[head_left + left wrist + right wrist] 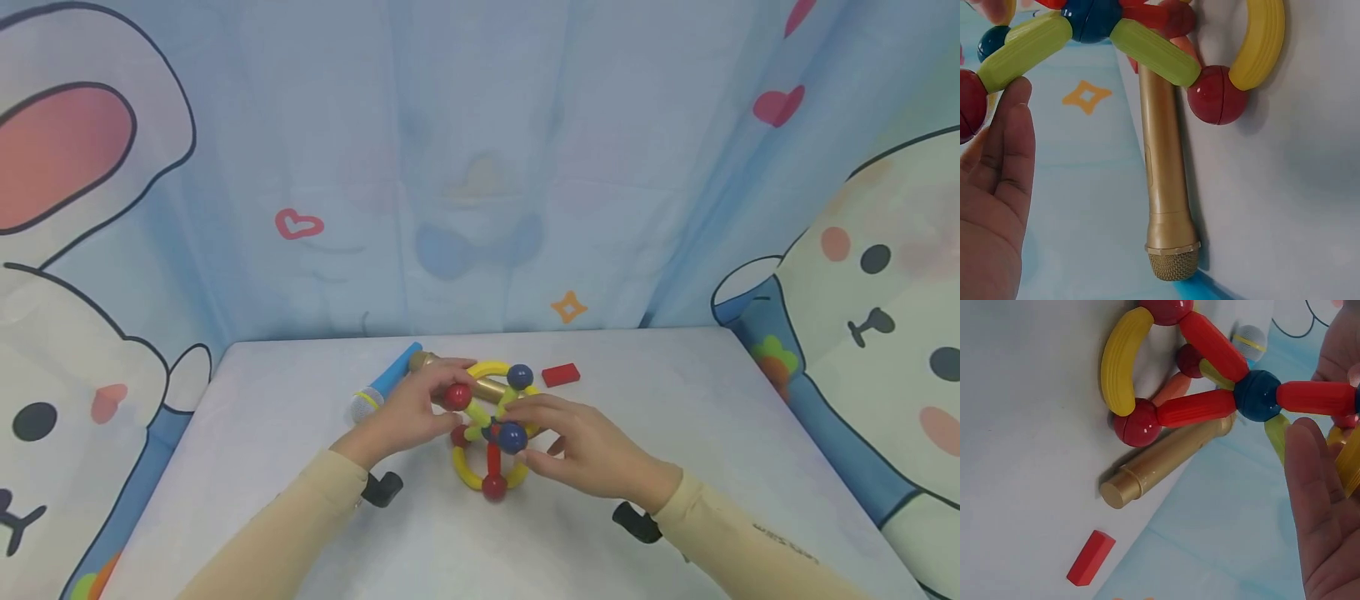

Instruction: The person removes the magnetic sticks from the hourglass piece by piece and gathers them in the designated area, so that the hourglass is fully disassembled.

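A toy model of magnetic rods and balls stands at the middle of the table, with straight red and green rods, curved yellow rods, and red and blue balls. My left hand holds its upper left side, fingers around a red ball; in the left wrist view the fingers lie behind that ball and a green rod. On the right side, my right hand grips the model around a blue ball. Its fingers reach a green rod in the right wrist view, where the thumb is hidden.
Behind the model lies a gold microphone, partly covered by the hands in the head view. A blue microphone with a silver head lies left of it. A red block sits at the back right. A printed curtain hangs behind the table.
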Demonstrator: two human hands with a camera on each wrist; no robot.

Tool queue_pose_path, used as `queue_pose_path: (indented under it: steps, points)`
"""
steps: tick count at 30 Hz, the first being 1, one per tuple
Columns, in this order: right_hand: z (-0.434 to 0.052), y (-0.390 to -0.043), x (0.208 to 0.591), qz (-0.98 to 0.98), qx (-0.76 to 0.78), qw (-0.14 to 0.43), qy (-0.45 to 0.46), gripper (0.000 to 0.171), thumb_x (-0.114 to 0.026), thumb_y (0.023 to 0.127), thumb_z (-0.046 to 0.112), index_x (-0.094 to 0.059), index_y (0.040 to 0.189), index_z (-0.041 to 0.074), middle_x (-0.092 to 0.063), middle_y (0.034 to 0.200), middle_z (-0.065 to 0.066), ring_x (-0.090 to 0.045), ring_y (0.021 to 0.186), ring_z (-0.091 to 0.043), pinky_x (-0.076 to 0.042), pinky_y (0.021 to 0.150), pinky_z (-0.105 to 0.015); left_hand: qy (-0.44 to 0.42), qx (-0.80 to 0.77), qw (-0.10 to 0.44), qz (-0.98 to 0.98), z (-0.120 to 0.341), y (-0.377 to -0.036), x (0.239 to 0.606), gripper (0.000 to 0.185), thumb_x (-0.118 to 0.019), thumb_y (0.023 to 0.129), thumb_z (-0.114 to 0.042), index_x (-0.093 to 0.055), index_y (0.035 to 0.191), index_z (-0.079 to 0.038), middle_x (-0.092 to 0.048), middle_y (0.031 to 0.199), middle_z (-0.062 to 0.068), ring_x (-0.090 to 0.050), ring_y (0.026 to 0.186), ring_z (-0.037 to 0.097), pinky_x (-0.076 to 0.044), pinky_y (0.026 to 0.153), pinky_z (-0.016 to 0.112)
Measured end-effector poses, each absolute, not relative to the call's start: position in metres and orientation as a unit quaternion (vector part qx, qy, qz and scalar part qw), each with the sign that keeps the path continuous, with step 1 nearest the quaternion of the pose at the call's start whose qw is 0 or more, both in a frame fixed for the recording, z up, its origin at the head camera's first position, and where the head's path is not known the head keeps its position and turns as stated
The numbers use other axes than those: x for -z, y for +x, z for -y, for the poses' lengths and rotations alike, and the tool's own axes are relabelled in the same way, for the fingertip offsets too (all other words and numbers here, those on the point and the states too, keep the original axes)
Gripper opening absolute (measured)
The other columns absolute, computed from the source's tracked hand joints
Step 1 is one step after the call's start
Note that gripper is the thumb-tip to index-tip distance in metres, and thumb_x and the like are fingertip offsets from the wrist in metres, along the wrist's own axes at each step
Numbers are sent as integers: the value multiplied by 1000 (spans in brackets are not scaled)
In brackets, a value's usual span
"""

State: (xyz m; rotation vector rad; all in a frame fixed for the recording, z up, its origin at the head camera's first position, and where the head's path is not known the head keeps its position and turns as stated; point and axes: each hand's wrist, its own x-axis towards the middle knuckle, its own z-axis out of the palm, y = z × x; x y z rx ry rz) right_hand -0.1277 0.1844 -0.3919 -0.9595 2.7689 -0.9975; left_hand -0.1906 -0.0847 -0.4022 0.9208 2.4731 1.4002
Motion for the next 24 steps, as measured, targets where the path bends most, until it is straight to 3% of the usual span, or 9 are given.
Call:
queue_pose_path:
  steps: [4, 7, 13, 18, 24]
  points:
    - [-186, -126, 392, -892, 326, 26, -311, 44, -75, 89, 22, -63, 132, 20, -53, 141, 5, -60, 112, -14, -57, 70, -25, 308, -469, 73, -825, 85, -186, 402, 37, -77, 82, -2, -63, 108, -25, -42, 153, -8, -61, 111, 11, -53, 88, 29]
    - [-187, -125, 393, -892, 335, 28, -303, 42, -75, 89, 23, -64, 129, 23, -49, 145, 4, -58, 114, -16, -57, 71, -26, 317, -471, 80, -819, 86, -185, 401, 40, -76, 82, -1, -64, 113, -24, -41, 154, -8, -61, 106, 11, -53, 87, 32]
    - [-185, -121, 400, -900, 340, 14, -272, 45, -75, 87, 48, -66, 126, 28, -42, 150, 6, -56, 117, -19, -57, 71, -26, 334, -443, 97, -826, 88, -184, 398, 50, -77, 83, -8, -65, 128, -26, -33, 158, -12, -55, 120, 14, -53, 88, 30]
    - [-186, -119, 403, -899, 346, -4, -267, 48, -72, 85, 55, -66, 126, 28, -41, 150, 6, -58, 114, -18, -57, 70, -25, 340, -438, 104, -826, 88, -185, 396, 36, -76, 82, -9, -69, 113, -25, -31, 158, -15, -43, 133, 14, -52, 89, 28]
    - [-188, -118, 403, -897, 352, -14, -267, 44, -77, 86, 44, -65, 127, 28, -43, 147, 7, -57, 112, -15, -57, 71, -26, 333, -441, 90, -828, 88, -181, 399, 31, -78, 81, -8, -69, 104, -29, -37, 154, -13, -48, 128, 16, -52, 88, 29]
